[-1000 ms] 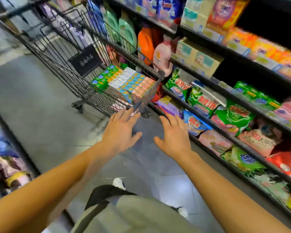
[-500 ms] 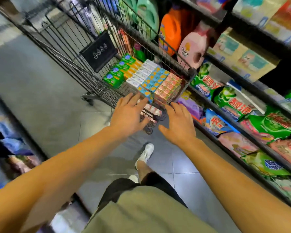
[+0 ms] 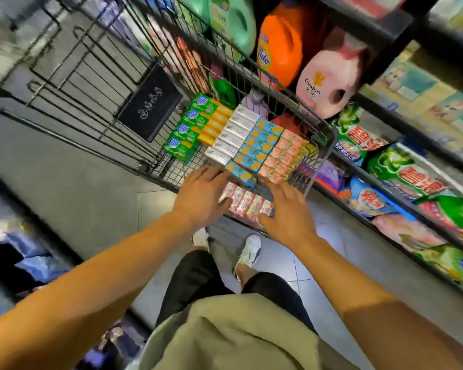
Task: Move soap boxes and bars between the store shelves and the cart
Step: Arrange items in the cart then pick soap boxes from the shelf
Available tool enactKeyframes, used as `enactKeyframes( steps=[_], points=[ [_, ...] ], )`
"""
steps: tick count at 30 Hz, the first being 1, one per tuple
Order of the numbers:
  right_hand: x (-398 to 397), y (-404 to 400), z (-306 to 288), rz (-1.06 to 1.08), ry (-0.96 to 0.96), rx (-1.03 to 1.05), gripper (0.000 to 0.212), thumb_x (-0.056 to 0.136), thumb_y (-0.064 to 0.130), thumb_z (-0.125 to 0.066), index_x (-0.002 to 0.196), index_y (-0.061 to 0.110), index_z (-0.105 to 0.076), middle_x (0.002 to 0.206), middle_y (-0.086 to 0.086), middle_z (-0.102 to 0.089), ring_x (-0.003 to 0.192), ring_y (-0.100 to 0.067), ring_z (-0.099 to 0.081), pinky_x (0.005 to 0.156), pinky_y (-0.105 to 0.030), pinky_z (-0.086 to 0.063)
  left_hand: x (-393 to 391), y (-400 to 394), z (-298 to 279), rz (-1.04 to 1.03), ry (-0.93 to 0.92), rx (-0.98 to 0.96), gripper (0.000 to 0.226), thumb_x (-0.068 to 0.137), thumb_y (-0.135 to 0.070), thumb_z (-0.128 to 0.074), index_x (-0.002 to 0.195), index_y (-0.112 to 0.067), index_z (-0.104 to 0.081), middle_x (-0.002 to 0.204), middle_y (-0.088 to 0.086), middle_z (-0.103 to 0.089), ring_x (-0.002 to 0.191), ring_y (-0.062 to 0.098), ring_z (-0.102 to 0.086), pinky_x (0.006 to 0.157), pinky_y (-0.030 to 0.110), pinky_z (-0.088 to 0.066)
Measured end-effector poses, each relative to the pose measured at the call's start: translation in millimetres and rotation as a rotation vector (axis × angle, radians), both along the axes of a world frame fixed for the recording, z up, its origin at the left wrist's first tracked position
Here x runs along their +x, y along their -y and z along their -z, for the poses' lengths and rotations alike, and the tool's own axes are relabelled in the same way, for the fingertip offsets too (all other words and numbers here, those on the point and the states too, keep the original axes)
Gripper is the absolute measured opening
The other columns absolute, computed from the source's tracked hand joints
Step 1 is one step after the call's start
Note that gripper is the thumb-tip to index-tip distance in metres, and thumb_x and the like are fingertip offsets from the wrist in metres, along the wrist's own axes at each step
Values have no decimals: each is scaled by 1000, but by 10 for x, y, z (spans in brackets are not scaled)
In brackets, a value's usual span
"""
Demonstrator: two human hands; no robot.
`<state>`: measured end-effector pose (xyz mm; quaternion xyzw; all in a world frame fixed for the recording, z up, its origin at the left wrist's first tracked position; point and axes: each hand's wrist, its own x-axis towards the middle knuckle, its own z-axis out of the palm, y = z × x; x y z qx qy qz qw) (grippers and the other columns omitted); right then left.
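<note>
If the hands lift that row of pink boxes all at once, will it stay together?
Probably not by itself. The row of pink boxes looks like separate small cartons side by side, so it may buckle unless the left hand and right hand squeeze both ends. Each carton looks stiff.

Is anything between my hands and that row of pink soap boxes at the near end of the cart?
Nothing visible. The left hand and right hand flank the pink soap boxes at the cart's near end, fingers spread, not gripping.
</note>
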<state>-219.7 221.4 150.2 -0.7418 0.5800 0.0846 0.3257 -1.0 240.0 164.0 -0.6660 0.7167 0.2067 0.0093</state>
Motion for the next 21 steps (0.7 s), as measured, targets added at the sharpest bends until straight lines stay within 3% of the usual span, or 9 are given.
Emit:
enactKeyframes(
  steps=[6, 9, 12, 16, 19, 21],
  points=[
    [243, 44, 310, 225, -14, 174, 79, 92, 43, -61, 156, 18, -24, 162, -5, -21, 148, -30, -21, 119, -38, -22, 411, 574, 387, 112, -80, 305, 54, 88, -30, -65, 139, -15, -53, 128, 17, -63, 123, 34, -55, 107, 38, -34],
    [399, 16, 421, 358, -41, 227, 72, 92, 40, -60, 154, 18, -30, 160, -3, -25, 145, -31, -28, 114, -39, -28, 604, 812, 626, 159, -83, 452, 62, 84, -50, -51, 139, -22, -53, 128, 20, -62, 112, 42, -59, 95, 44, -47],
    [515, 39, 617, 444, -44, 292, 71, 93, 35, -62, 154, 17, -29, 164, -2, -18, 149, -25, -21, 117, -34, -21, 747, 992, 996, 238, -52, 587, 79, 76, -68, -38, 142, -25, -47, 124, 18, -65, 109, 39, -63, 91, 44, -52],
    [597, 147, 905, 568, -53, 394, 73, 93, 31, -64, 154, 14, -28, 164, -6, -17, 150, -22, -18, 117, -31, -21, 740, 1172, 1500, 296, -33, 676, 69, 89, -57, -49, 149, -26, -37, 122, 15, -66, 109, 33, -62, 88, 41, -53],
    [620, 213, 1174, 686, -80, 470, 79, 89, 33, -69, 153, 10, -28, 158, -12, -27, 144, -27, -31, 116, -34, -30, 645, 1231, 1827, 329, -106, 703, 63, 95, -40, -58, 150, -20, -36, 106, 15, -66, 108, 31, -61, 80, 31, -48],
    [620, 256, 1348, 764, -89, 509, 78, 87, 34, -71, 151, 14, -32, 152, -11, -36, 135, -26, -42, 108, -33, -40, 605, 1219, 2007, 333, -173, 704, 62, 94, -37, -62, 149, -20, -38, 118, 13, -66, 108, 31, -61, 76, 27, -42]
  ],
)
